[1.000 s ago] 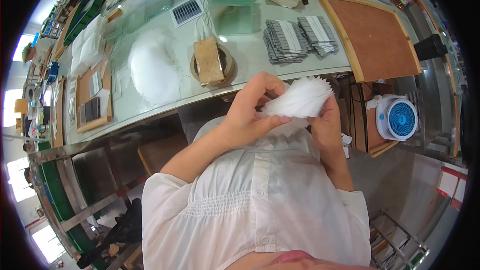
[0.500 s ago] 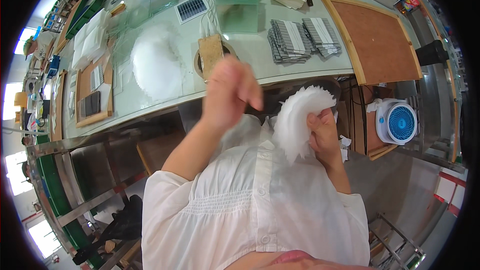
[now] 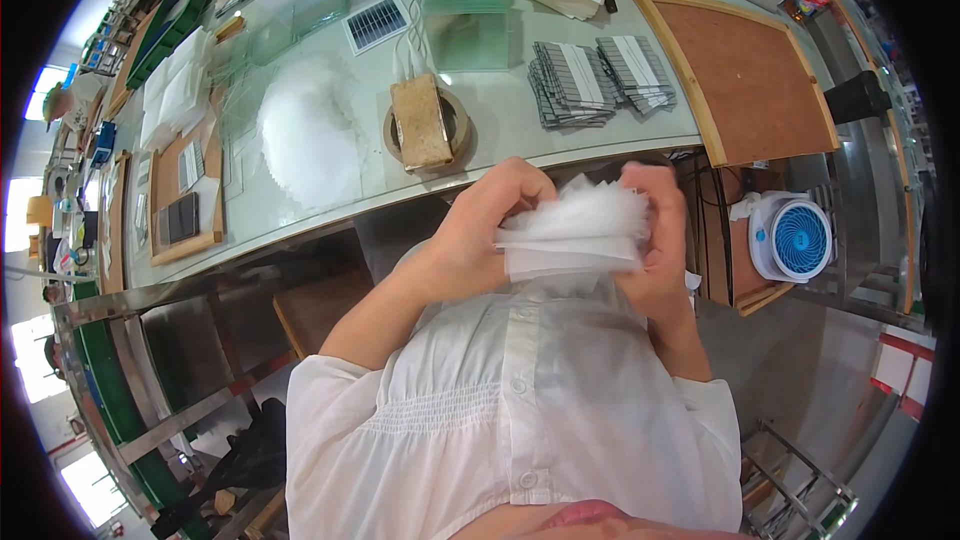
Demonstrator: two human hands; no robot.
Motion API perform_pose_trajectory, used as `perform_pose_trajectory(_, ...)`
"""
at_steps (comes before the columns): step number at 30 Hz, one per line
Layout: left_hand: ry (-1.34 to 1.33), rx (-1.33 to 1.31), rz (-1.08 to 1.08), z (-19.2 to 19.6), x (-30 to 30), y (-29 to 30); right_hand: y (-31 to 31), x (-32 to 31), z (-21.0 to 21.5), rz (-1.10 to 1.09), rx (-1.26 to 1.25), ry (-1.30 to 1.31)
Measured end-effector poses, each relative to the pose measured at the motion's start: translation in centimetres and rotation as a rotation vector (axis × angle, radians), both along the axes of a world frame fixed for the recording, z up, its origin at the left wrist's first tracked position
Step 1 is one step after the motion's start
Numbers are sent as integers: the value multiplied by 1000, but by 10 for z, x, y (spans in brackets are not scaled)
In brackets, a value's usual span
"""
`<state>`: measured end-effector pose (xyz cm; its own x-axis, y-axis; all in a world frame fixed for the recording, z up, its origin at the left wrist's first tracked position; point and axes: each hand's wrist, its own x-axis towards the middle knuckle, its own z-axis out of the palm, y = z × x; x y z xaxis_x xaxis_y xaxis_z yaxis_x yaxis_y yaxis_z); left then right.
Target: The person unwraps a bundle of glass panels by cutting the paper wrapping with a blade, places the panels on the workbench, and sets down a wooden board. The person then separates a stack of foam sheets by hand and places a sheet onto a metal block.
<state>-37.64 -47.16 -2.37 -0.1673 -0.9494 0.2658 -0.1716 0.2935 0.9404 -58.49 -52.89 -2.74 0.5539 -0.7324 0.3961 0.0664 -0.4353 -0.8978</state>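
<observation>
Both hands hold a stack of thin white translucent sheets (image 3: 575,230) in front of the chest, below the near edge of the counter (image 3: 520,130). The left hand (image 3: 480,230) has its fingers curled and pinching the stack's left edge; the fingertips are mostly hidden behind the sheets. The right hand (image 3: 655,240) grips the right edge, fingers pressed together around it, thumb out of sight. How many sheets are in the stack is hard to make out, as the edges blur into one another. On the counter lie a pile of similar white sheets (image 3: 310,130), a brown block on a tape roll (image 3: 422,123) and grey striped stacks (image 3: 600,75). A small blue fan (image 3: 795,237) sits lower right
</observation>
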Motion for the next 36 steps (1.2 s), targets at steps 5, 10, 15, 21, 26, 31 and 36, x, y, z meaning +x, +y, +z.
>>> perform_pose_trajectory(5, -22, -399, 142, -2, -3, -3, 0, 12, -7, -223, 240, -187)
perform_pose_trajectory(10, -80, -503, 123, -8, -12, -4, 6, 4, -23, -128, 345, -133)
perform_pose_trajectory(15, -154, -411, 235, -2, -11, -9, 3, 14, -31, 7, 528, -422)
perform_pose_trajectory(21, -419, -90, 787, 8, 100, -60, -13, -7, -62, 159, 725, -563)
perform_pose_trajectory(26, -436, 160, 727, -12, 151, -97, -13, -4, -74, 174, 709, -557)
perform_pose_trajectory(31, -154, -113, 631, 36, 135, -73, -11, -19, -86, 123, 767, -561)
perform_pose_trajectory(36, 279, -193, 802, 55, 158, -45, -15, -30, -88, 118, 711, -539)
